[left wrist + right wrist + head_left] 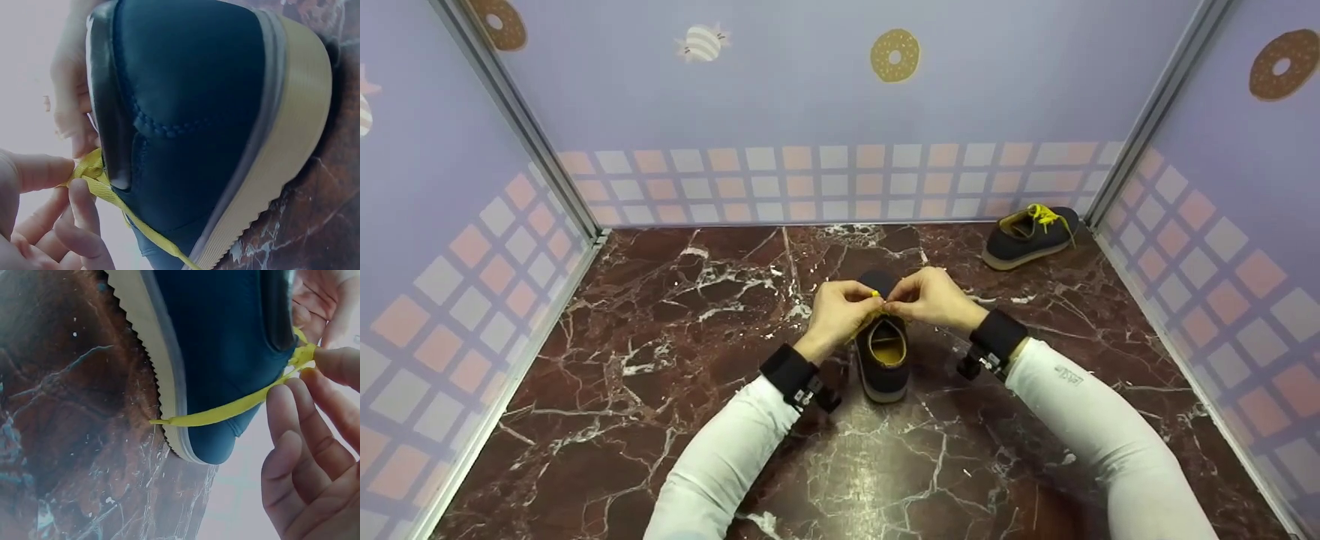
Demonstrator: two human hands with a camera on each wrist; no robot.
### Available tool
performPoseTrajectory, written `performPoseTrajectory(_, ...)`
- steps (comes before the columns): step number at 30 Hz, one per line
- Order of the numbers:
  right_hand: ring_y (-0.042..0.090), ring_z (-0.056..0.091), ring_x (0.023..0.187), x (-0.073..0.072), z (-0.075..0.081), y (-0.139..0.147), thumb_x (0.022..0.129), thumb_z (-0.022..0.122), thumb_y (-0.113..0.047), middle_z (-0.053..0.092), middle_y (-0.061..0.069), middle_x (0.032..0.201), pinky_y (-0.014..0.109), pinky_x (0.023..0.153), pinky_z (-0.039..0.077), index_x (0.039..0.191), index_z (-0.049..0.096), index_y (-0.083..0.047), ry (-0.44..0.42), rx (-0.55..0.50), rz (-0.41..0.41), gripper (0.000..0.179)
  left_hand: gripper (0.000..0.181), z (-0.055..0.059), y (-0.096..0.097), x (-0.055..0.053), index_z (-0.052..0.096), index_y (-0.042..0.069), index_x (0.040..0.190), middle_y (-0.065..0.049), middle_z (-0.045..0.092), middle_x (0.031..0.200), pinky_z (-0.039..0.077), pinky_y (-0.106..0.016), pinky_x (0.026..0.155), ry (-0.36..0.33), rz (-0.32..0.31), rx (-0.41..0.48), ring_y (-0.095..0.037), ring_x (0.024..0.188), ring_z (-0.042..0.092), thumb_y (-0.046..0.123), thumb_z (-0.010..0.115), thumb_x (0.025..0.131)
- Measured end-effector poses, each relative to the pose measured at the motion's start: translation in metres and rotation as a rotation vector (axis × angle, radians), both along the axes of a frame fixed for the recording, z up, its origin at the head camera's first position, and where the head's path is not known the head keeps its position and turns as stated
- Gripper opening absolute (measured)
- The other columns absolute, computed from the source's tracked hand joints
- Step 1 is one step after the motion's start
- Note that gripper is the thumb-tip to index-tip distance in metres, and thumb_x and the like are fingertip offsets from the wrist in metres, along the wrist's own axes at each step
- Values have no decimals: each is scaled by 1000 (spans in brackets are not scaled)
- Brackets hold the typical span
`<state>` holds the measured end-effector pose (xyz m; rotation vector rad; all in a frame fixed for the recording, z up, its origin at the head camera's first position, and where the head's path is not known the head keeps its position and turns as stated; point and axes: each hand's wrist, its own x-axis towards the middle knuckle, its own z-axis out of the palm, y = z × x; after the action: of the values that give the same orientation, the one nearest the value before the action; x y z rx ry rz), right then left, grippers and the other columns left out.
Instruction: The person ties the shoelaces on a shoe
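A dark shoe with a yellow lining and pale sole stands on the marbled surface, its toe pointing away from me. Over its laces, my left hand and right hand meet almost fingertip to fingertip. In the left wrist view, the left thumb and finger pinch the yellow shoelace beside the shoe's tongue. The right wrist view has my right thumb and forefinger pinching the yellow lace too. One loose lace end hangs across the shoe's side down to the sole. The knot's exact shape is partly hidden by fingers.
A second dark shoe with yellow laces lies at the back right, near the corner. Patterned lilac walls enclose the marbled surface at the back and both sides.
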<state>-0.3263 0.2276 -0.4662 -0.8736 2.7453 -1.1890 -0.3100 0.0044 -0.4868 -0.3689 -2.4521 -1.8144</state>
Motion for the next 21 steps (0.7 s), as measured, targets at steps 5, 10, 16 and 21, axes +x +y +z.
performPoseTrajectory(5,1,65,61,1,-2,-1,99,85,-15,87,11,90,16,58,49,99,90,-9,46,23,-2,8,13,1,0,-1,87,-1,100,4,76,72,50,-17,58,-52,-32,81,-6,60,64,8,86,91)
performPoseTrajectory(10,2,63,63,1,-5,1,98,86,-16,87,10,89,17,60,45,98,91,-10,88,27,8,7,13,0,1,-4,88,0,101,7,74,70,48,-17,55,-97,-45,128,-7,59,62,8,87,91)
performPoseTrajectory(16,0,62,61,2,-5,0,97,86,-13,86,11,86,16,59,46,97,91,-9,86,16,14,6,16,0,3,-5,89,1,105,2,83,81,51,-17,59,-123,-33,117,-5,63,66,11,89,92)
performPoseTrajectory(21,0,63,58,2,-4,0,98,85,-11,86,12,85,16,57,47,97,90,-8,46,-9,-8,6,15,2,5,-6,88,-1,106,4,79,76,50,-18,58,-177,-49,170,-5,59,64,9,87,94)
